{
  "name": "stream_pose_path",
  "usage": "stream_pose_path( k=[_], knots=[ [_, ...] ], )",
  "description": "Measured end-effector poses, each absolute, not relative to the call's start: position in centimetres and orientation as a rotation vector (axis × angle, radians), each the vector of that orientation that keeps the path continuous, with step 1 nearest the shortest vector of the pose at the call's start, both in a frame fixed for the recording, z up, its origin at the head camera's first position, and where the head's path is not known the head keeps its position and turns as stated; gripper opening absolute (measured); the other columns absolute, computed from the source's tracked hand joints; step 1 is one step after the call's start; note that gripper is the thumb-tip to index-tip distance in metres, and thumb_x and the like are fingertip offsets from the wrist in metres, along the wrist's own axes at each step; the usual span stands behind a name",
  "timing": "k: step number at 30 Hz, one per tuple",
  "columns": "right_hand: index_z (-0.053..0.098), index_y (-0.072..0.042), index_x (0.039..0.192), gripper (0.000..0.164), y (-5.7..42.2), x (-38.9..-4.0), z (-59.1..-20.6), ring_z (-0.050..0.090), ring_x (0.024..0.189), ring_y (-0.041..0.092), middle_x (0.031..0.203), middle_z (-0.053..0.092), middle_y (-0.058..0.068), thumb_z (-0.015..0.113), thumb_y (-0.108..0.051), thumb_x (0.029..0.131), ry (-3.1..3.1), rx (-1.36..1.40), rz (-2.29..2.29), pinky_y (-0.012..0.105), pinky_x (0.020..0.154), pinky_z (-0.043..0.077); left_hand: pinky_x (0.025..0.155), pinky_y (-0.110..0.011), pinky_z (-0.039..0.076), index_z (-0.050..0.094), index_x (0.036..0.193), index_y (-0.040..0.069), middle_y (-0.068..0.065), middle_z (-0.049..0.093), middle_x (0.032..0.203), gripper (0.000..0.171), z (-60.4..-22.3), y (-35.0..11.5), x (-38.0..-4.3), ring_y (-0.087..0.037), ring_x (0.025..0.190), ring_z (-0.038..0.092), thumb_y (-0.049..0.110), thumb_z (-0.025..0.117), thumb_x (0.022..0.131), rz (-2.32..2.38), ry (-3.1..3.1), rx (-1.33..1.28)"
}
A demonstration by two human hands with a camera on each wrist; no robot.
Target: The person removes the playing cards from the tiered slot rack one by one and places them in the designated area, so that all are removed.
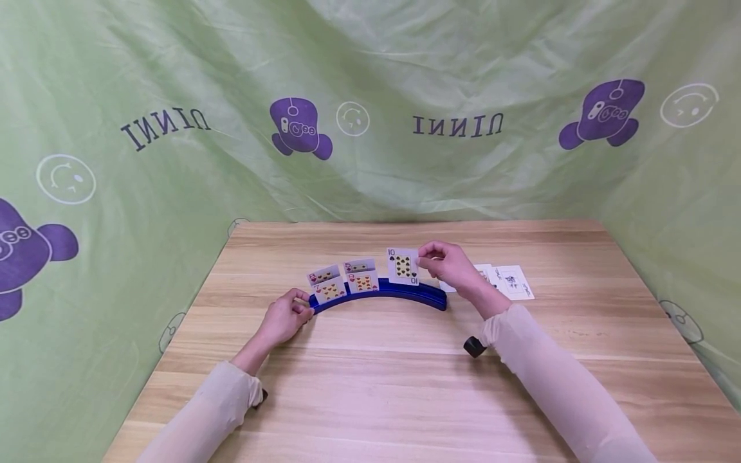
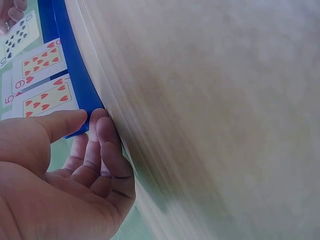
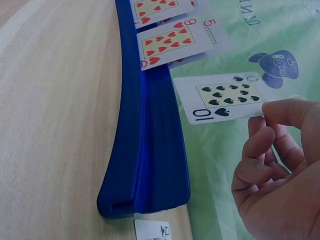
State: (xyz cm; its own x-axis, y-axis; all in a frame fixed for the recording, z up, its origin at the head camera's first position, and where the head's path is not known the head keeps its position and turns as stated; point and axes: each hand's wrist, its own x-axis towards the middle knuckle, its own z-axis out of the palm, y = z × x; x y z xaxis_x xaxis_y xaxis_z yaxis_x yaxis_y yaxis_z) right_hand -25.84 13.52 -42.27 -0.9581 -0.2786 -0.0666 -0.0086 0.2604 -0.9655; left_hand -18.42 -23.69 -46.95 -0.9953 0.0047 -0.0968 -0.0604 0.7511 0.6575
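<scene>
A curved blue card holder lies on the table, with the nine of hearts and the seven of hearts standing in its front slot. Behind them stand a five and an eight, both partly covered. My left hand pinches the holder's left end between thumb and fingers. Between thumb and forefinger, my right hand pinches the ten of spades by its edge. That card is above the holder's rear part, right of the nine; whether it touches the holder I cannot tell.
To the right of the holder lie several loose cards, one a white card with a dark drawing. The wooden table reaches back to a green printed curtain, which also hangs at both sides.
</scene>
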Motion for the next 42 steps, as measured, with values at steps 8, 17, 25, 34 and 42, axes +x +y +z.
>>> stream_pose_path(
  k=[8, 17, 25, 34, 42],
  knots=[
    [0.06, 0.001, 0.111, 0.021, 14.0, -25.9, -42.0, 0.044, 0.06, 0.008, 0.075, 0.054, -0.004, 0.065, -0.012, 0.095, 2.312, -0.263, -1.794, 0.021, 0.054, 0.036, 0.064, -0.028, 0.045, 0.059, 0.113, 0.004, -0.01, 0.075, 0.087, 0.025, -46.8, -23.7, -18.4, -0.013, 0.068, 0.061, 0.01, 0.069, 0.091, 1.082, 2.852, -0.045],
    [0.057, 0.005, 0.115, 0.026, 15.2, -25.8, -41.6, 0.043, 0.058, 0.007, 0.08, 0.059, -0.001, 0.062, -0.011, 0.096, 2.269, -0.251, -1.824, 0.023, 0.052, 0.036, 0.064, -0.028, 0.045, 0.058, 0.114, 0.004, -0.01, 0.075, 0.088, 0.026, -46.9, -23.7, -18.4, -0.013, 0.069, 0.061, 0.01, 0.069, 0.091, 1.082, 2.847, -0.054],
    [0.056, 0.004, 0.117, 0.026, 16.5, -25.7, -41.7, 0.043, 0.06, 0.006, 0.08, 0.06, -0.007, 0.061, -0.012, 0.097, 2.265, -0.222, -1.831, 0.022, 0.056, 0.039, 0.064, -0.028, 0.045, 0.059, 0.114, 0.005, -0.01, 0.076, 0.088, 0.026, -47.0, -23.8, -18.4, -0.013, 0.069, 0.061, 0.01, 0.069, 0.091, 1.094, 2.842, -0.058],
    [0.055, 0.003, 0.117, 0.025, 18.2, -25.8, -41.9, 0.042, 0.059, 0.004, 0.079, 0.057, -0.009, 0.059, -0.012, 0.098, 2.265, -0.2, -1.844, 0.02, 0.056, 0.037, 0.063, -0.028, 0.044, 0.059, 0.113, 0.005, -0.008, 0.075, 0.085, 0.024, -47.0, -23.7, -18.3, -0.012, 0.067, 0.059, 0.009, 0.069, 0.091, 1.095, 2.834, -0.067],
    [0.053, 0.003, 0.12, 0.029, 19.5, -25.9, -41.6, 0.039, 0.057, 0.003, 0.076, 0.056, -0.008, 0.059, -0.013, 0.098, 2.258, -0.158, -1.852, 0.02, 0.055, 0.035, 0.063, -0.028, 0.044, 0.059, 0.113, 0.005, -0.008, 0.075, 0.086, 0.025, -46.9, -23.7, -18.4, -0.013, 0.067, 0.06, 0.01, 0.069, 0.091, 1.084, 2.845, -0.055]
  ],
)
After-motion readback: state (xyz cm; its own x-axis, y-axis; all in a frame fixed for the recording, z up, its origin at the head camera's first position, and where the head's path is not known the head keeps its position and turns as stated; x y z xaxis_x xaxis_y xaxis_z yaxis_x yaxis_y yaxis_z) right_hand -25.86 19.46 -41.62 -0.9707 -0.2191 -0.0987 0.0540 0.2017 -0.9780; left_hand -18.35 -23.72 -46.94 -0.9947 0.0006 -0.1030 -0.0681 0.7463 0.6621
